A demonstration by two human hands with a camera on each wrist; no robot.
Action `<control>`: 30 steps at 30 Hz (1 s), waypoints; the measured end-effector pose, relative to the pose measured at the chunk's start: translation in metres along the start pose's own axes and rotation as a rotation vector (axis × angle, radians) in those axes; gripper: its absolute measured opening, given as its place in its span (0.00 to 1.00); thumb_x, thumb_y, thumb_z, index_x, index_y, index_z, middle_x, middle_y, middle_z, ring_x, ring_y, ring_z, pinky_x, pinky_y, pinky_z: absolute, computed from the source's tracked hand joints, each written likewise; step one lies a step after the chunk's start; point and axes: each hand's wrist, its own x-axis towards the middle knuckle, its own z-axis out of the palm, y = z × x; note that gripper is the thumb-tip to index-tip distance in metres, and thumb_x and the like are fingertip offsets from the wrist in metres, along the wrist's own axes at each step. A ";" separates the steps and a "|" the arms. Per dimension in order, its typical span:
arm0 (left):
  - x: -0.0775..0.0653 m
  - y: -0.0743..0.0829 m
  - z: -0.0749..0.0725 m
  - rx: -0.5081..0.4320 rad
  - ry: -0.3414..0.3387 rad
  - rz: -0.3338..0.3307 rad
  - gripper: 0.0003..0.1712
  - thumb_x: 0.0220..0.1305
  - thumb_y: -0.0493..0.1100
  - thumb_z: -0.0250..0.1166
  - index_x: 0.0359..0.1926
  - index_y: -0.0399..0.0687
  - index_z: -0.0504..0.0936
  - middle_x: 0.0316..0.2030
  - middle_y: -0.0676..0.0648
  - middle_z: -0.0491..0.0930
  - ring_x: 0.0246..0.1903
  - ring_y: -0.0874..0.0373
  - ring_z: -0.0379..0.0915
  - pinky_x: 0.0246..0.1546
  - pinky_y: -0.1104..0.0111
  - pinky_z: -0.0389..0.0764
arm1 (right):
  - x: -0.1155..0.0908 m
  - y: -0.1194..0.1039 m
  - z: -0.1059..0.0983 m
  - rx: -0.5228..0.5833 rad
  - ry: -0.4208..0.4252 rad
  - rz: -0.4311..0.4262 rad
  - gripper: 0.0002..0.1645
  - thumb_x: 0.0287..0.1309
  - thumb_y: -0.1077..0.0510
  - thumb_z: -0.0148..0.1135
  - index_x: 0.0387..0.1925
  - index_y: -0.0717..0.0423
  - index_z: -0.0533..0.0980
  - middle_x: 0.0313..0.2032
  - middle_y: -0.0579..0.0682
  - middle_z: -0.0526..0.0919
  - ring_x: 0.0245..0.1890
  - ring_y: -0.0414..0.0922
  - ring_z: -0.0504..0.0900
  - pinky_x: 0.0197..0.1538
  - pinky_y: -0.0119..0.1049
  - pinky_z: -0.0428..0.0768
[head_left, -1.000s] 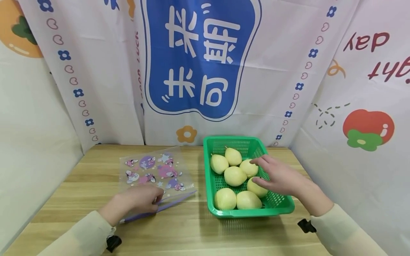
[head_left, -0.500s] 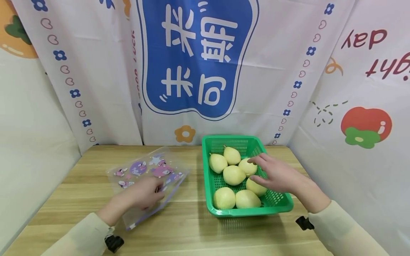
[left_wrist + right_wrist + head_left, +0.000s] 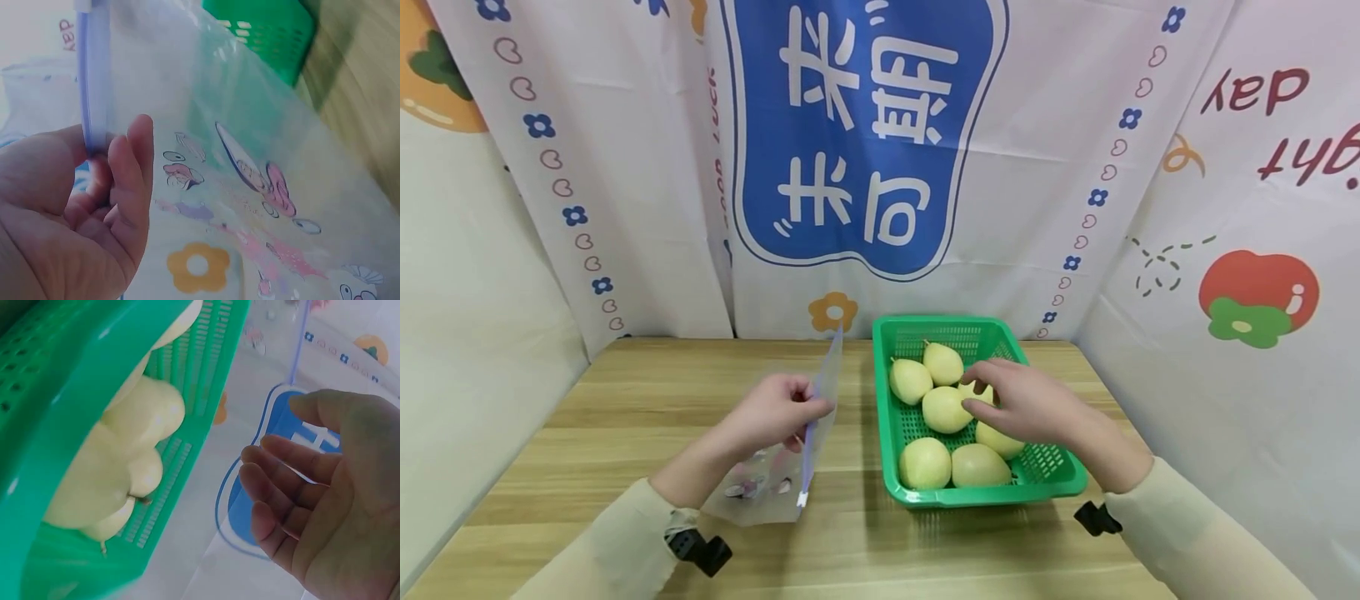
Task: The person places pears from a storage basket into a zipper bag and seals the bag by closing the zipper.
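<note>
My left hand [image 3: 778,410] pinches a clear zip bag [image 3: 250,162] between thumb and fingers at its purple zip edge. Pink and purple cartoon figures are printed on the bag, which hangs raised and tilted, its zip edge facing right and a white slider [image 3: 802,499] at the lower end. Above the right part of the green basket [image 3: 1000,498], my right hand [image 3: 1026,404] hovers with loosely bent fingers and holds nothing. Several pale yellow pears [image 3: 950,410] lie in the basket; the hand partly covers two of them in the head view.
A wooden table [image 3: 625,433] carries everything. Printed cloth with a blue emblem [image 3: 861,142] hangs behind its back edge, and more white cloth stands at both sides. The basket has a raised rim and perforated walls.
My left hand has lifted the zip bag off the table and turned it, swinging the zip edge from facing me toward the right. The right hand has shifted slightly left over the basket.
</note>
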 end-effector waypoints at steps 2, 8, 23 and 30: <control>0.003 0.008 0.007 -0.025 0.018 0.008 0.16 0.67 0.44 0.66 0.26 0.42 0.72 0.22 0.46 0.77 0.20 0.53 0.78 0.23 0.62 0.87 | 0.003 -0.007 0.000 0.007 0.004 -0.005 0.17 0.69 0.43 0.61 0.53 0.44 0.79 0.42 0.40 0.83 0.39 0.40 0.81 0.43 0.37 0.81; 0.012 0.029 0.028 -0.055 0.031 0.031 0.14 0.65 0.41 0.65 0.24 0.43 0.72 0.21 0.45 0.77 0.20 0.53 0.79 0.23 0.61 0.87 | 0.014 -0.031 0.005 0.058 -0.005 -0.043 0.16 0.72 0.40 0.56 0.48 0.42 0.81 0.38 0.35 0.83 0.40 0.36 0.81 0.45 0.36 0.82; 0.012 0.062 0.055 0.114 0.045 0.206 0.16 0.64 0.41 0.63 0.21 0.47 0.71 0.16 0.50 0.72 0.19 0.48 0.80 0.17 0.66 0.78 | 0.032 -0.075 0.006 0.195 -0.012 -0.027 0.19 0.75 0.44 0.53 0.26 0.44 0.73 0.16 0.40 0.69 0.17 0.37 0.69 0.21 0.30 0.67; 0.011 0.064 0.009 0.074 0.280 0.098 0.15 0.63 0.44 0.63 0.20 0.48 0.74 0.23 0.46 0.79 0.18 0.50 0.77 0.16 0.66 0.78 | 0.035 -0.066 0.009 0.098 0.017 0.005 0.18 0.66 0.51 0.55 0.18 0.44 0.68 0.13 0.38 0.64 0.15 0.37 0.63 0.20 0.30 0.61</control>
